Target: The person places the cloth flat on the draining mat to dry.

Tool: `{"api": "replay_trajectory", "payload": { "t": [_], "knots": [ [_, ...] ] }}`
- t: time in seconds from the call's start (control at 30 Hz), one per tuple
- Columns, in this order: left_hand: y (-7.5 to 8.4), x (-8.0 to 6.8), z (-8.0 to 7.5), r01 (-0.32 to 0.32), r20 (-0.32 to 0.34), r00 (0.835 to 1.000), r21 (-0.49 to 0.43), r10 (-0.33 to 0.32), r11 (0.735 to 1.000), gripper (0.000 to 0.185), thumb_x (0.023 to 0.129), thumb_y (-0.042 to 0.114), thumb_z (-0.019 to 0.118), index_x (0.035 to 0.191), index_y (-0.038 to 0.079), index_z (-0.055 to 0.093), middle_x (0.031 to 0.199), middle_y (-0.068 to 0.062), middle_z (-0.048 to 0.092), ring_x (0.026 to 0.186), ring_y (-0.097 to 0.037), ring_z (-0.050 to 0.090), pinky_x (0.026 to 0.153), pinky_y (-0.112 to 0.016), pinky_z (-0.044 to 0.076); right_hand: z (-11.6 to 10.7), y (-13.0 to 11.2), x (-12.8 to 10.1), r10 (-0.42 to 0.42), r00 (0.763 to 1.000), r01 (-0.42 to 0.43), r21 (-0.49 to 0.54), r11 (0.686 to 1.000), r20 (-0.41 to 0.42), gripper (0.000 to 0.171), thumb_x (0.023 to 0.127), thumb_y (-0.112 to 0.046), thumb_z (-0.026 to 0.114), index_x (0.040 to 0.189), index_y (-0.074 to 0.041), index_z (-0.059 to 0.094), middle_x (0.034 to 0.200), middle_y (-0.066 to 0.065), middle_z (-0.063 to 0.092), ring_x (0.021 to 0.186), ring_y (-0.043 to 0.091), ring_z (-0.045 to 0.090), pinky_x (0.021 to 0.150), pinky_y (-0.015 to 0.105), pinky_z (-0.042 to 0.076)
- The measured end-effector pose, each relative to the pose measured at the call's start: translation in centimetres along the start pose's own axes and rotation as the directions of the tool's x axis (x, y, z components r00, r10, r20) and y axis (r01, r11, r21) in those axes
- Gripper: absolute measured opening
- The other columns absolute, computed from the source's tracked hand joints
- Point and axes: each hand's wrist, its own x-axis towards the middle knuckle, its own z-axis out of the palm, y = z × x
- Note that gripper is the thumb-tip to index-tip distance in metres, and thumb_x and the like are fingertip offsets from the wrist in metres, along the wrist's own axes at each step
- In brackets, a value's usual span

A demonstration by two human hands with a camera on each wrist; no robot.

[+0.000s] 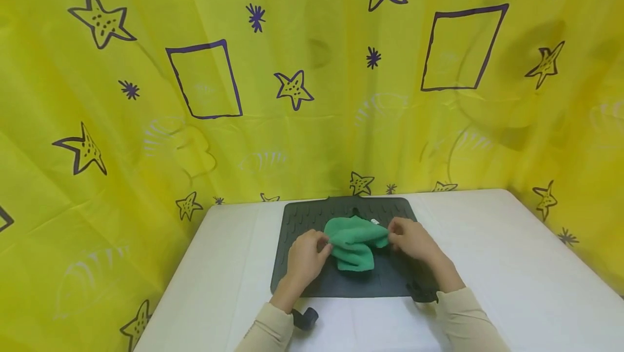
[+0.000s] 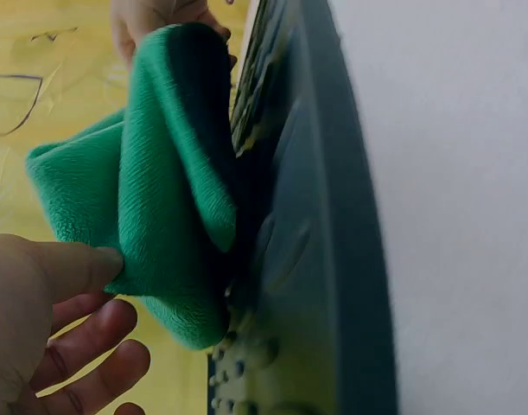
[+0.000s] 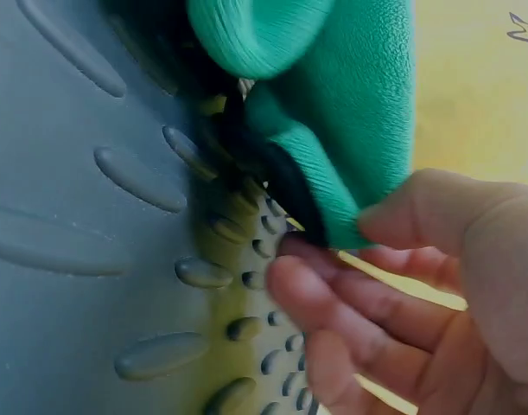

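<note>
a yellow curtain point(image 1: 312, 97) printed with purple stars and squares hangs behind and to both sides of my white desk point(image 1: 512, 265). on the desk lies a dark ribbed mat point(image 1: 292, 222), and over its middle sits a crumpled green cloth point(image 1: 355, 241). my left hand point(image 1: 303, 261) has the cloth's left edge pinched; in the left wrist view the thumb presses on the fabric while the other fingers point(image 2: 91, 333) curl loosely below it. my right hand point(image 1: 414, 239) has the right edge pinched between thumb and fingers point(image 3: 333, 298), right at the mat's raised bumps. the cloth droops between both hands, its lower fold touching the mat. a small white bit point(image 1: 374, 221) shows just behind the cloth. a black strap point(image 1: 306, 318) sits at my left wrist, by the cream sleeve point(image 1: 268, 330).
</note>
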Motion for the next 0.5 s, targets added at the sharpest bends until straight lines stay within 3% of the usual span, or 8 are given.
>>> {"api": "replay_trajectory", "payload": {
  "t": [0.17, 0.27, 0.37, 0.5],
  "knots": [
    [-0.8, 0.5, -0.8, 0.02, -0.082, 0.996, 0.022, -0.018, 1.0, 0.006, 0.088, 0.017, 0.079, 0.093, 0.014, 0.077, 0.081, 0.002, 0.068, 0.073, -0.012, 0.064, 0.062, -0.025, 0.048, -0.5, -0.2, 0.1, 0.036, 0.996, -0.034, 0.026, 0.999, -0.079, 0.007, 0.097, -0.008, 0.059, 0.102, -0.004, 0.063, 0.09, 0.011, 0.071, 0.071, 0.019, 0.065, 0.065, 0.032, 0.049],
    [-1.2, 0.6, -1.0, 0.023, -0.097, 0.995, 0.027, -0.021, 0.999, 0.006, 0.089, 0.017, 0.079, 0.093, 0.014, 0.077, 0.081, 0.002, 0.067, 0.072, -0.013, 0.062, 0.063, -0.025, 0.048, -0.7, -0.5, 0.1, 0.03, 0.994, -0.027, 0.037, 0.999, -0.108, 0.008, 0.098, -0.009, 0.06, 0.104, -0.004, 0.063, 0.093, 0.013, 0.07, 0.071, 0.02, 0.064, 0.065, 0.031, 0.05],
    [-1.4, 0.6, -1.2, 0.026, -0.059, 0.998, 0.033, -0.024, 0.999, 0.007, 0.089, 0.018, 0.079, 0.095, 0.014, 0.076, 0.082, 0.002, 0.066, 0.073, -0.012, 0.06, 0.064, -0.025, 0.047, -0.6, -0.7, 0.1, 0.013, 0.99, -0.008, 0.036, 0.999, -0.138, 0.009, 0.099, -0.009, 0.061, 0.105, -0.004, 0.063, 0.096, 0.014, 0.069, 0.072, 0.02, 0.063, 0.067, 0.032, 0.051],
    [-1.6, 0.5, -1.3, 0.037, 0.045, 0.998, 0.02, -0.038, 0.999, 0.011, 0.091, 0.023, 0.077, 0.097, 0.014, 0.072, 0.084, 0.003, 0.064, 0.073, -0.009, 0.057, 0.063, -0.024, 0.046, -0.5, -0.7, 0.1, 0.017, 0.986, -0.013, 0.022, 1.0, -0.168, 0.012, 0.1, -0.01, 0.061, 0.109, -0.003, 0.063, 0.103, 0.017, 0.07, 0.081, 0.023, 0.064, 0.072, 0.035, 0.054]
  ]
}}
